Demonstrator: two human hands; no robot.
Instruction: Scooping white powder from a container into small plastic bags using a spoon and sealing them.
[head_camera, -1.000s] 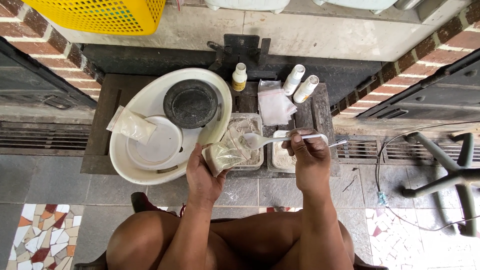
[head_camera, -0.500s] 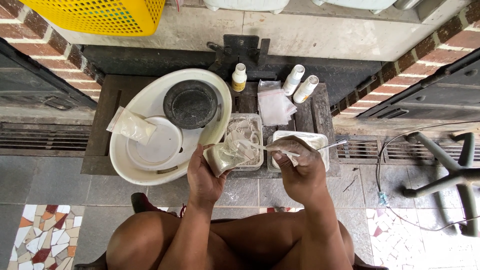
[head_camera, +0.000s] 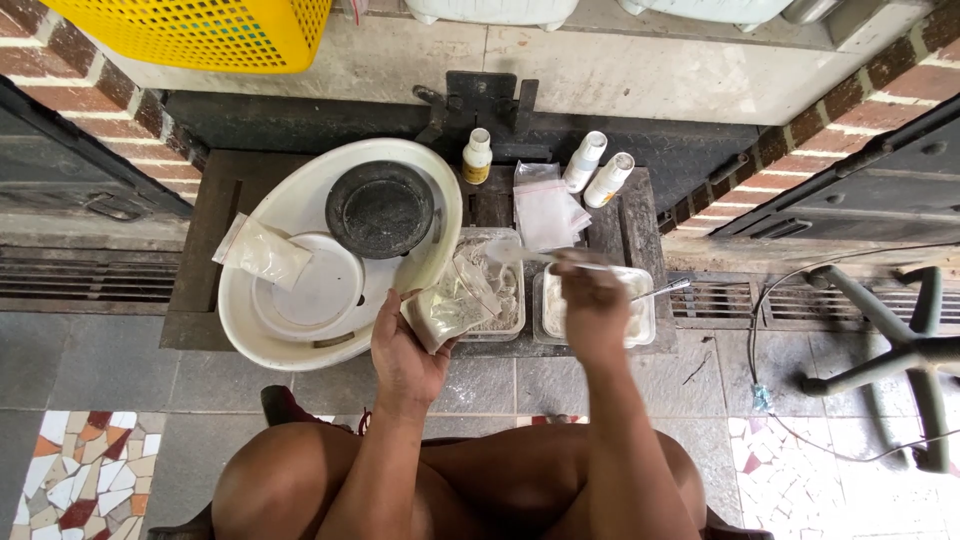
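Left hand (head_camera: 405, 345) closed around a small clear bag (head_camera: 450, 305) with white powder in it, mouth tilted up and right, held over the near edge of the left tray (head_camera: 510, 325). Right hand (head_camera: 590, 305) pinches a spoon (head_camera: 530, 255), fingers closed on the handle, bowl pointing left, above the bag and the left tray. Spoon blurred; can't tell if it's loaded.

Two clear rectangular trays side by side, touching: the left one holds whitish lumps, the right tray (head_camera: 640, 325) holds white powder with a second metal utensil (head_camera: 668, 290) sticking out over its right rim.

Dark wooden surface (head_camera: 215, 215) carries everything. Its near edge sits just past the trays, right edge just beyond the right tray, so little bare room there. Left half taken up by a big white basin (head_camera: 300, 195), its rim touching or nearly touching the left tray. In the basin: black round dish (head_camera: 380, 210) at top right, white plate (head_camera: 320, 290) at lower left, and a second powder bag (head_camera: 262, 252) lying across the plate's left rim.

Back row: small white bottle with yellow label (head_camera: 477, 157), upright; a stack of empty zip bags (head_camera: 545, 205) right of it; two white bottles (head_camera: 598, 170) leaning right, close together.

Yellow perforated basket (head_camera: 200, 30) at top left, above a brick ledge. Floor grate (head_camera: 720, 300) just right of the surface. Open tile floor near the knees
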